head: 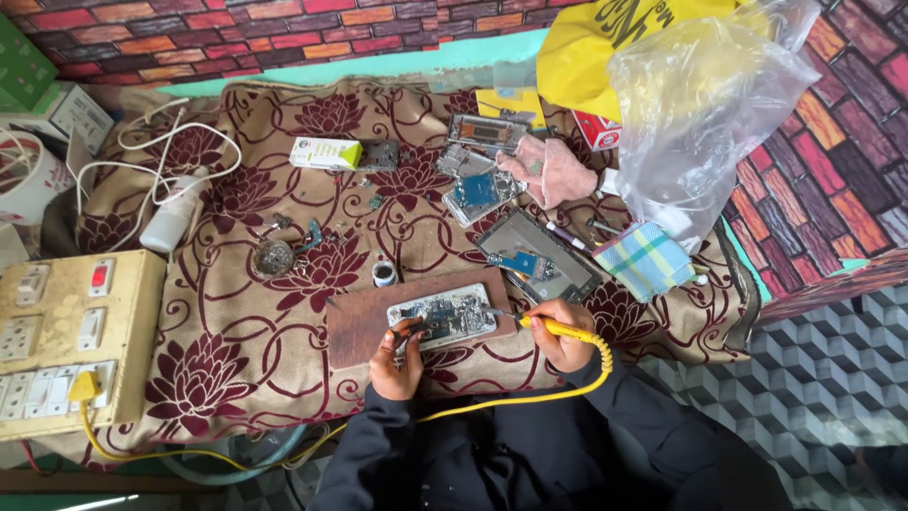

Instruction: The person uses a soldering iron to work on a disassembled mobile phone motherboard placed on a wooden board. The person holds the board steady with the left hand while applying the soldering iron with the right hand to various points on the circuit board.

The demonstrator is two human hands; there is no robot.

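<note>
An opened phone (443, 316) with its circuit board showing lies on a brown wooden board (364, 326) near the front of the cloth-covered table. My right hand (565, 336) grips a yellow soldering iron (558, 328), its tip resting on the phone's right end. A yellow cord runs from the iron across my dark sleeves. My left hand (397, 360) holds thin tweezers (409, 333) against the phone's left end.
A beige switch-and-socket board (66, 341) sits at the left with a yellow plug. Other opened phones (480, 189) and a frame (539, 257), a small tin (272, 257), a solder roll (383, 274), a white bottle (172, 220), white cables, a pink rag, a checked cloth and plastic bags lie around.
</note>
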